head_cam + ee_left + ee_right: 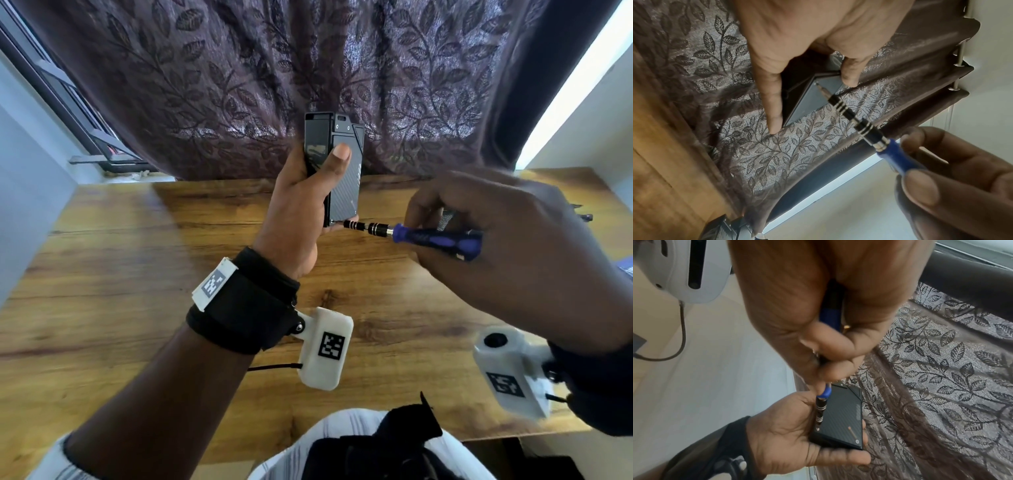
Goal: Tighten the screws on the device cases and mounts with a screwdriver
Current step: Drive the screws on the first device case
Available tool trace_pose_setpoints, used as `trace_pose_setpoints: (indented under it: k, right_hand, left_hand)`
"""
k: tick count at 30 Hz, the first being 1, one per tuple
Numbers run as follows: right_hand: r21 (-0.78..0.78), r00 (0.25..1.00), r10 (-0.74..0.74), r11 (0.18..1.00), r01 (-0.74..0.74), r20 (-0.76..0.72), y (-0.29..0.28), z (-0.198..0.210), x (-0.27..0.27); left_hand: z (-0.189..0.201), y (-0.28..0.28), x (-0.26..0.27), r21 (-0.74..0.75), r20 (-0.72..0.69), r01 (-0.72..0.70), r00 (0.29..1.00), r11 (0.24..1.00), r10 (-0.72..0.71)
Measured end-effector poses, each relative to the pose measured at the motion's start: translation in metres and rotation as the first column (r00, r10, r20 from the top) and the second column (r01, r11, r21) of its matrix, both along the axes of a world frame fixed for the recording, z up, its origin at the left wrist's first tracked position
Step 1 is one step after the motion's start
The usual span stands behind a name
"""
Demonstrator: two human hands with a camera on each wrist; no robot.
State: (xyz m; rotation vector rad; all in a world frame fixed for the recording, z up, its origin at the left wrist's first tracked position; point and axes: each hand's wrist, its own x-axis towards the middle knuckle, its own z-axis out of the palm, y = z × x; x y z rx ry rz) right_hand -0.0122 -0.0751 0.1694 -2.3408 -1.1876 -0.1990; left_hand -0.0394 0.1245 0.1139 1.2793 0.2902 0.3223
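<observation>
A black device case (pixel 342 171) with a carbon-pattern face is held upright above the table. My left hand (pixel 305 202) grips it, thumb on its face and fingers round the back. The same case (pixel 840 418) lies in that palm in the right wrist view. My right hand (pixel 496 233) holds a blue-handled screwdriver (pixel 411 233) roughly level. Its black, silver-ringed shaft (pixel 851 116) points left, and the bit meets a screw at the case's lower corner (pixel 817 84). The rear of the handle is hidden in my fist.
A wooden table (pixel 137 274) lies below both hands. A dark leaf-patterned curtain (pixel 239 85) hangs close behind the case. A window frame (pixel 85 137) is at the left, a pale wall (pixel 599 113) at the right. Small dark items (pixel 582 214) lie at the table's right edge.
</observation>
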Motion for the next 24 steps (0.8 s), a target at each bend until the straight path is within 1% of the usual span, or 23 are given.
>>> trace_pose_setpoints:
  k: [2, 4, 7, 9, 11, 12, 14, 17, 21, 22, 24]
  right_hand:
    - [0.038, 1.000, 0.008, 0.999, -0.007, -0.021, 0.0013, 0.0024, -0.0007]
    - [0.088, 0.995, -0.012, 0.996, 0.020, -0.098, 0.0014, 0.0034, -0.0013]
    - [0.093, 0.994, -0.036, 0.995, 0.046, -0.103, 0.0020, -0.0001, 0.0013]
    - [0.062, 0.992, -0.001, 0.998, 0.009, -0.129, 0.0032, 0.0023, 0.0025]
    - [-0.051, 0.999, 0.017, 0.999, -0.019, -0.042, 0.0031, 0.0032, 0.0047]
    - [-0.087, 1.000, 0.010, 0.996, -0.011, -0.012, 0.0027, 0.0024, 0.0057]
    - [-0.080, 1.000, -0.006, 0.997, 0.007, 0.004, 0.0029, 0.0012, 0.0053]
    - [0.010, 0.998, -0.016, 1.000, 0.016, -0.067, 0.0042, 0.0002, 0.0015]
    - [0.029, 0.993, -0.034, 0.999, 0.037, -0.115, 0.0051, -0.0023, 0.0024]
    - [0.010, 0.991, -0.030, 0.999, 0.032, -0.127, 0.0048, -0.0009, 0.0022]
    - [-0.055, 0.995, -0.030, 0.998, 0.025, -0.090, 0.0063, 0.0025, 0.0014]
  left_hand:
    - [-0.0012, -0.0009, -0.0001, 0.008, 0.002, 0.000, 1.000, 1.000, 0.000]
    - [-0.0009, -0.0007, -0.0006, 0.012, -0.004, 0.001, 1.000, 1.000, -0.001]
    - [-0.0016, 0.0003, -0.0002, 0.010, -0.018, 0.003, 1.000, 1.000, -0.003]
    - [-0.0032, 0.0010, -0.0003, 0.018, -0.035, -0.002, 0.999, 1.000, 0.002]
    - [-0.0038, 0.0025, -0.0010, 0.023, -0.045, -0.007, 0.999, 1.000, 0.008]
    - [-0.0047, 0.0029, -0.0009, 0.023, -0.047, -0.010, 0.999, 1.000, 0.011]
    - [-0.0056, 0.0031, -0.0006, 0.027, -0.048, -0.010, 0.999, 1.000, 0.012]
    - [-0.0056, 0.0038, 0.0000, 0.032, -0.044, -0.025, 0.999, 0.999, 0.026]
    - [-0.0055, 0.0042, 0.0011, 0.022, -0.037, -0.019, 0.999, 1.000, 0.019]
    - [-0.0061, 0.0040, 0.0013, 0.026, -0.045, -0.014, 0.999, 1.000, 0.015]
    - [-0.0065, 0.0043, 0.0015, 0.032, -0.056, -0.010, 0.998, 0.999, 0.012]
